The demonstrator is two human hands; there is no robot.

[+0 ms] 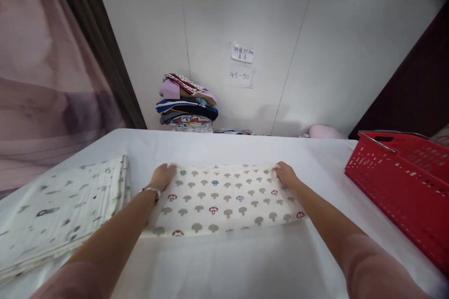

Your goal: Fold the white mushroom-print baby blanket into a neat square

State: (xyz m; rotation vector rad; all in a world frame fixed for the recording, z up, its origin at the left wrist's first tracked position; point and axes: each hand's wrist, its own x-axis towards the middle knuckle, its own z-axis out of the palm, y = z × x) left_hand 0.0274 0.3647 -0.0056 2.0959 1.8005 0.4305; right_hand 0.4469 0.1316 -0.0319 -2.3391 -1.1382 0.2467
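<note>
A cream cloth printed with mushrooms lies as a wide strip across the white table. My left hand grips its far left corner, a bracelet around the wrist. At the far right corner, my right hand holds the cloth with fingers closed over the edge. The cloth is stretched between both hands, its near edge facing me. My fingertips are partly hidden behind the fabric.
A folded patterned cloth rests at the table's left. On the right stands a red perforated basket with a metal handle. Behind the table are a stack of folded textiles and a pink object. Handwritten paper hangs on the wall.
</note>
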